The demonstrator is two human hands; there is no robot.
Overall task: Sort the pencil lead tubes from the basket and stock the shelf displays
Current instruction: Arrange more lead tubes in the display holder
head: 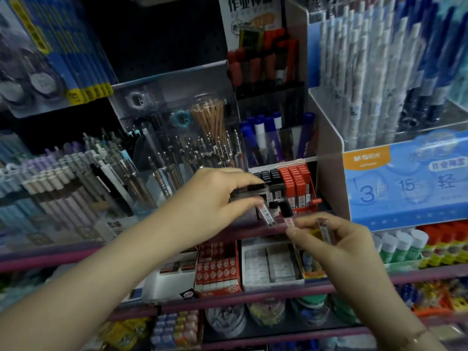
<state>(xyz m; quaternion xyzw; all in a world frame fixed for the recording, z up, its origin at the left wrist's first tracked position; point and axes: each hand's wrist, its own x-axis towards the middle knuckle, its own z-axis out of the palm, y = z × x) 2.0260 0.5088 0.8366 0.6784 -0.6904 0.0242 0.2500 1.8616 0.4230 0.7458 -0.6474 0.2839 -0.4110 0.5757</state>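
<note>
Red and black plastic lead tubes already stand packed in rows in the small red tiered display rack [307, 198] on the purple-edged shelf [76, 254], so part of the stocking looks done: the red-capped rows to the right seem full, while the black-capped rows to the left, just beyond your left hand [215, 196], still show room at the front. Your left fingers curl around a bundle of clear, black-capped pencil lead tubes [249, 190], held flat and pointing at the rack, with one clear labelled tube [266, 214] pinched below them and angled down toward the shelf edge. Your right hand [336, 239] sits just below and in front of the rack, its fingers pinching two more clear tubes [323, 228] upright, one with a pinkish label near your fingertips. So you are mid-way by my reading: several tubes are in hand and none of these is seated yet. The basket is not in view, so you cannot judge from here how many tubes remain to sort. The tubes in both hands still need matching to their rows
</note>
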